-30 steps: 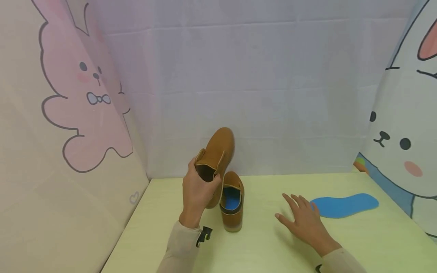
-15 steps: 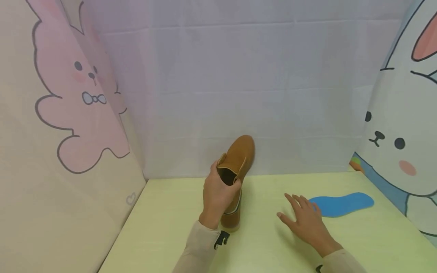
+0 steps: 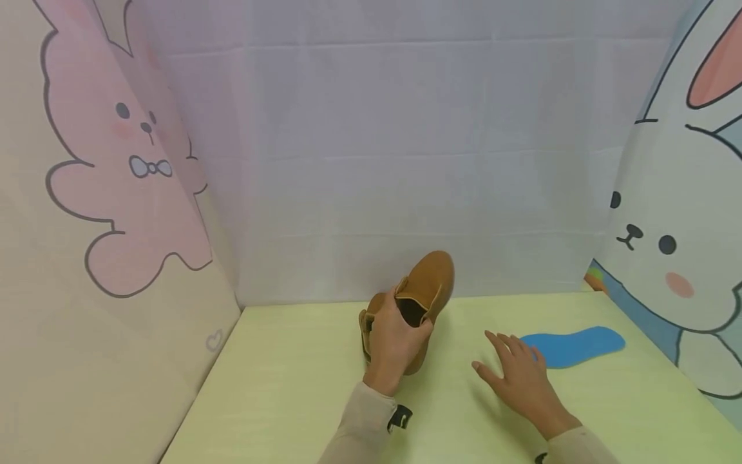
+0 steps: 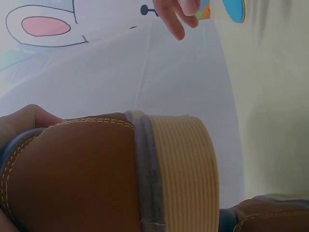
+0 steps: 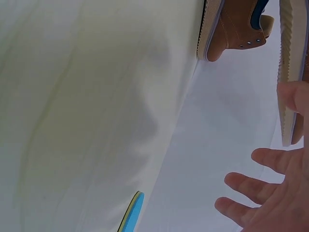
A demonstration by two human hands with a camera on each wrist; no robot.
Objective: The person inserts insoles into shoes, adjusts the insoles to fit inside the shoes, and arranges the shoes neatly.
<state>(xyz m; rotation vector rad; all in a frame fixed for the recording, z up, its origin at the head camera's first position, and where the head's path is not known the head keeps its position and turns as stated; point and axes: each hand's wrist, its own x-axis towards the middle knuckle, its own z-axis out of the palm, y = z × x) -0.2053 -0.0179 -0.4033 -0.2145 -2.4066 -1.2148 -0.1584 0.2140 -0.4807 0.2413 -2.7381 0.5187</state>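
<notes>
My left hand (image 3: 394, 341) grips a brown leather shoe (image 3: 433, 278) round its opening, thumb on the right side and fingers on the left. The shoe is lifted off the table, toe pointing up and away to the right. In the left wrist view its stitched heel (image 4: 72, 169) and ribbed tan sole (image 4: 186, 169) fill the lower part. A second brown shoe (image 5: 236, 26) stands on the table, mostly hidden behind my left hand in the head view. Over the table, my right hand (image 3: 518, 380) has its fingers spread and holds nothing. Just beyond it lies a blue insole (image 3: 582, 347).
The pale yellow table (image 3: 278, 386) ends at a whitish cloth backdrop (image 3: 435, 142). A cloth wall with a pink rabbit (image 3: 133, 193) stands at the left, and one with a white rabbit (image 3: 666, 309) at the right.
The left hand has carried the held shoe to the right and lower, passing in front of the standing shoe. The right hand stays in nearly the same place. The view has turned slightly right.
</notes>
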